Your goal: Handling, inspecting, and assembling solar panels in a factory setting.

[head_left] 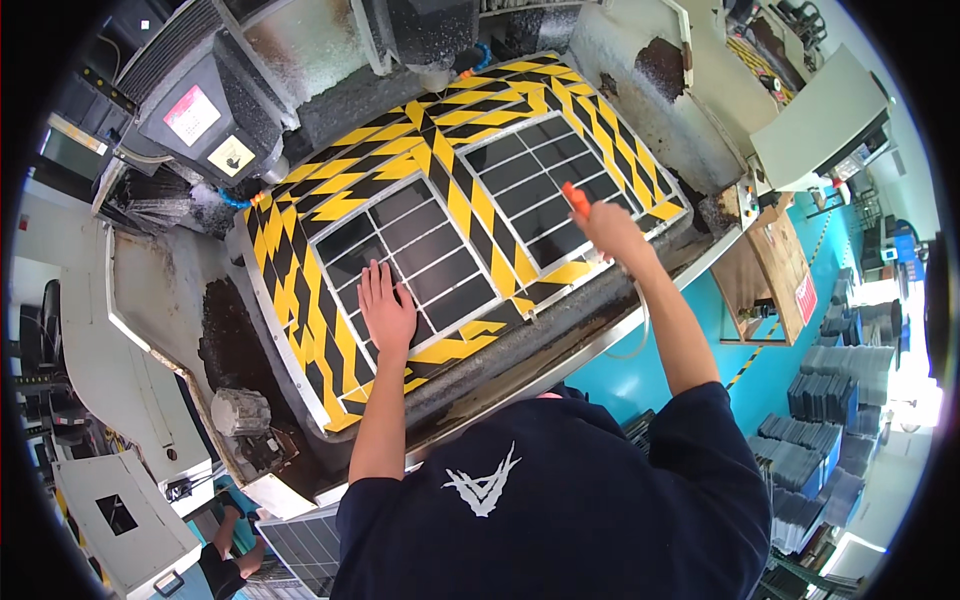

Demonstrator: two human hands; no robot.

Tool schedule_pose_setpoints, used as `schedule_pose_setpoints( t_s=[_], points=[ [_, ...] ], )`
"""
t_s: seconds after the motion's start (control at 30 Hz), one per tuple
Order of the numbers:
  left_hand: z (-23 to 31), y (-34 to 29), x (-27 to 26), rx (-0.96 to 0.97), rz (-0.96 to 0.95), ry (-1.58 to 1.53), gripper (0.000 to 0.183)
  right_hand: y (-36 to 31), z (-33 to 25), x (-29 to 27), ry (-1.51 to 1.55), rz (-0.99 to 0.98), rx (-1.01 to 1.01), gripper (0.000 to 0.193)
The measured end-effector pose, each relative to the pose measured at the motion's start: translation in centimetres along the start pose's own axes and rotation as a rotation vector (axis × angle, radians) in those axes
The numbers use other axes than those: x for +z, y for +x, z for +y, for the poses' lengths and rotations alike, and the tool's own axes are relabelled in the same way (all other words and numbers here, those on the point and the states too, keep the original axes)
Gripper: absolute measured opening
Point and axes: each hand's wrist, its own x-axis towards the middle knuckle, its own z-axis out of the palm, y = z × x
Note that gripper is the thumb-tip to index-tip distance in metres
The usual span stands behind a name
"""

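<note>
My left hand (385, 308) lies flat with its fingers spread on the left dark panel (415, 240), which white lines divide into rectangles. A second dark panel (525, 165) with the same kind of grid sits to the right. Over its lower right part, my right hand (612, 235) is wrapped round an orange air blow gun (575, 197), whose front end points up and left. A pale hose (643, 335) hangs below that wrist. Yellow-and-black striped tape (450, 185) covers the bed around both panels.
Machine heads (215, 115) with blue coolant hoses (235, 200) stand at the far side. Worn metal walls (155, 290) flank the bed. A wooden stand (760, 265) and stacks of dark panels (800, 440) are at the right. Another person's limb (243, 560) shows at lower left.
</note>
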Motion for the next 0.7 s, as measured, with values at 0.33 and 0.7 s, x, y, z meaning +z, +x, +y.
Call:
schedule_pose_setpoints(
  t_s=[0.33, 0.7],
  points=[
    [-0.1, -0.1, 0.1, -0.024, -0.008, -0.001, 0.047, 0.0, 0.9, -1.6, 0.056, -0.148, 0.094, 0.063],
    [-0.2, -0.1, 0.2, -0.03, -0.024, -0.006, 0.046, 1.6, -3.3, 4.0, -0.15, 0.038, -0.329, 0.055]
  ],
)
